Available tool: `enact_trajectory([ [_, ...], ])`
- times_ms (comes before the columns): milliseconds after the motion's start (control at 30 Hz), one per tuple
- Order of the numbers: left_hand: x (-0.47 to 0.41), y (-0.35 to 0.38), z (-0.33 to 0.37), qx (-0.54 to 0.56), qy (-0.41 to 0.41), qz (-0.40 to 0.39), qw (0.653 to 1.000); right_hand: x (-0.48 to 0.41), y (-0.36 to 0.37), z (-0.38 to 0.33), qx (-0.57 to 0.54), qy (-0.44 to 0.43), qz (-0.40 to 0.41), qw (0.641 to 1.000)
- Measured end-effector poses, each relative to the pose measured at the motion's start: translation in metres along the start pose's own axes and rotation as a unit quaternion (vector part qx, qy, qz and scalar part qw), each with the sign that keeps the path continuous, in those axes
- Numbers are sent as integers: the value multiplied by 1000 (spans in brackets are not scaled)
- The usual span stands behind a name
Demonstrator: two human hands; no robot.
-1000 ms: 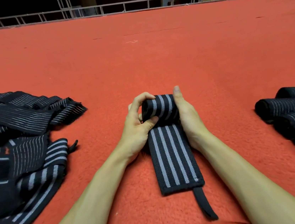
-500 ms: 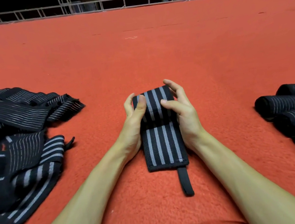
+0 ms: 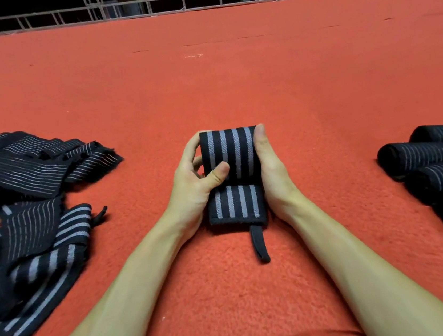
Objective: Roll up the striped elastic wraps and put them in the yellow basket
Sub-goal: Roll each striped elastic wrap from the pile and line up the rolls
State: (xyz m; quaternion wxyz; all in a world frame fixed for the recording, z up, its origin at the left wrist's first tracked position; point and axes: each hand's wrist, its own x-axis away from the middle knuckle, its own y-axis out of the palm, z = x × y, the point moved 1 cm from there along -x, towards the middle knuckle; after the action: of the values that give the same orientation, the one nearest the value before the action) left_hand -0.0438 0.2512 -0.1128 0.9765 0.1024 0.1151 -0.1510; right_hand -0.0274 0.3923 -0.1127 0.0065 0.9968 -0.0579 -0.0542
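Observation:
A black elastic wrap with grey stripes [image 3: 230, 155] lies on the red carpet in front of me, mostly rolled up. Its short flat tail [image 3: 236, 205] ends in a thin black loop [image 3: 259, 247] pointing toward me. My left hand [image 3: 191, 182] grips the roll from the left, thumb pressed on its front and fingers curled behind. Against the roll's right end rests my right hand [image 3: 270, 167], holding it, its fingers hidden behind the roll. No yellow basket is in view.
A loose pile of unrolled striped wraps [image 3: 26, 219] covers the carpet at the left. Several rolled wraps [image 3: 422, 157] lie at the right edge. A metal railing [image 3: 194, 1] runs along the far edge of the red carpet [image 3: 204, 86].
The roll has grown and moved toward me as the flat tail got shorter. My left thumb now presses on the roll's front, and my right hand lies along its right end.

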Motion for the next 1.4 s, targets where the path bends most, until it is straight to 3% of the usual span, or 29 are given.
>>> enact_trajectory([
  [233, 0, -3, 4, -79, 62, 2, 995, 5, -2, -16, -24, 38, -78, 996],
  [400, 1, -4, 2, -104, 54, -41, 992, 3, -9, -14, -154, 108, -83, 979],
  [533, -1, -3, 5, -25, 0, -58, 998, 1, -12, -11, -252, 126, -78, 956],
  [667, -3, -5, 8, 24, -45, -19, 999, 0, -16, -2, -310, 95, -80, 942],
  [900, 8, 2, 4, -71, -16, 48, 996, 4, -14, -4, -266, 55, -72, 960],
  [1033, 19, 3, 15, -35, -71, 81, 994, 12, -15, -9, -250, 80, -76, 962],
  [1233, 29, 23, 29, -22, -148, 63, 987, 25, -48, -37, -122, 96, -96, 983],
  [1400, 1, 76, 45, -47, -148, 62, 986, 26, -106, -83, 55, 53, -91, 993],
])
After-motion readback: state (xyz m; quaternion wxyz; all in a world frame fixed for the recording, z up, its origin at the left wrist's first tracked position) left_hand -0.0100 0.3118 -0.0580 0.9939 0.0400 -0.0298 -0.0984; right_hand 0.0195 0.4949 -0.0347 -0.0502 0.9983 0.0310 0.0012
